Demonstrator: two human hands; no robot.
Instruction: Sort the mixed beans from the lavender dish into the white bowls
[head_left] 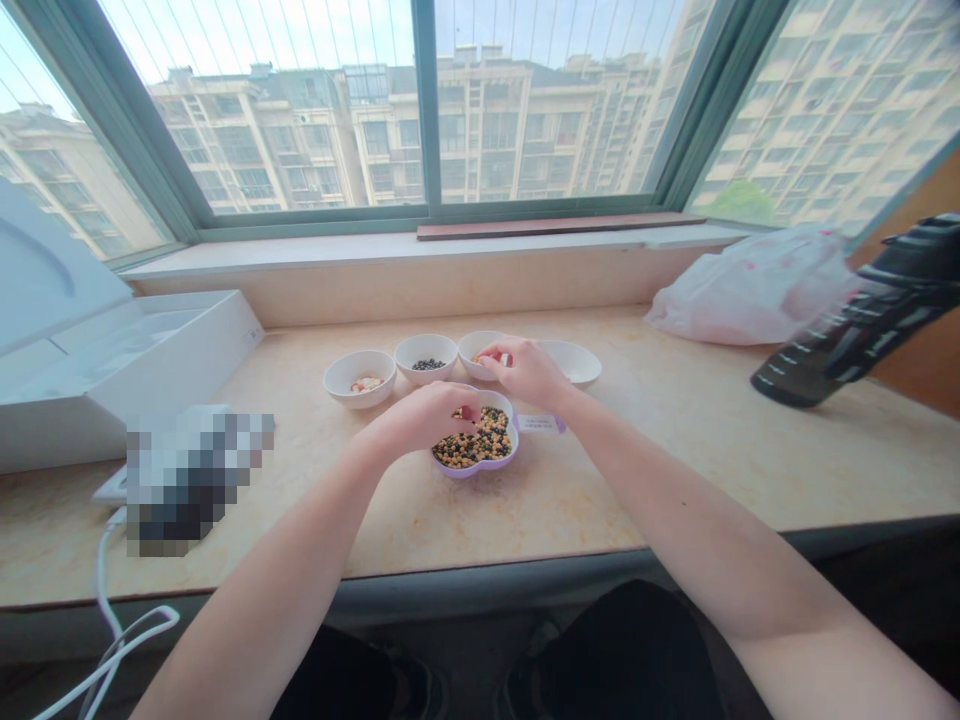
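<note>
My left hand (429, 412) reaches over the lilac, lobed bowl (480, 466), its fingertips bunched together just above a mix of black and tan beans (474, 448). Whether a bean sits between those fingers is too small to tell. At the third white bowl (466, 352), my right hand (526, 368) has its fingers pinched over the rim; what they hold, if anything, is hidden. Black beans (428, 365) lie in the middle white bowl (426, 346). The left white bowl (360, 394) contains pale and reddish pieces (367, 384).
A white dish (579, 366) stands right of the bowls, and a small label (540, 424) lies beside the lilac bowl. Farther right are a plastic bag (750, 285) and a tilted black bottle (832, 335). An open white box (180, 350) and a white cable (112, 640) are at left.
</note>
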